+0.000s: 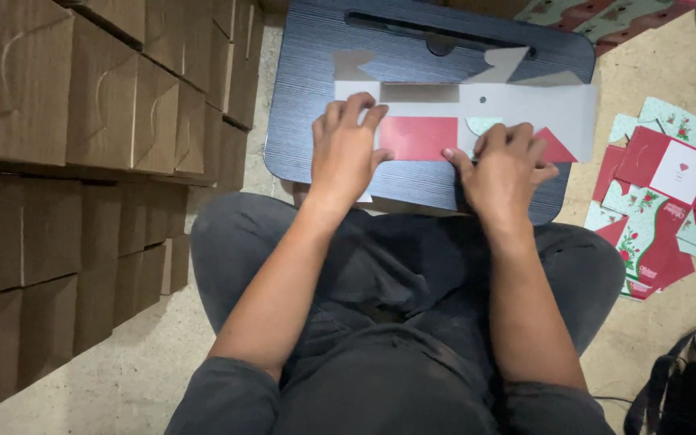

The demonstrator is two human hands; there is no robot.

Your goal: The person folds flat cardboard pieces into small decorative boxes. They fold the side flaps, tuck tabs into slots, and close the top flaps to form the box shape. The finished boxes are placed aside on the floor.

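Head view: a flat grey-and-red box blank point(477, 121) is pressed onto the dark lap worktop point(308, 97) by the left hand point(346, 149) and right hand point(507, 165), fingers spread apart, flat. The fold could be creased crooked if the blank slides under uneven pressure.

We see the flat box blank point(517, 109) lying grey side up across the dark lap desk point(308, 105), red flaps folded inward at its near edge, tabs sticking up behind.

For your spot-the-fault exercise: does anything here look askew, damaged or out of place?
Nothing looks damaged. Both hands, left hand and right hand, press a flat card box cutout on the dark lap board. Only the printed cutouts on the floor lie in a loose, uneven heap, unlike the neatly stacked brown boxes.
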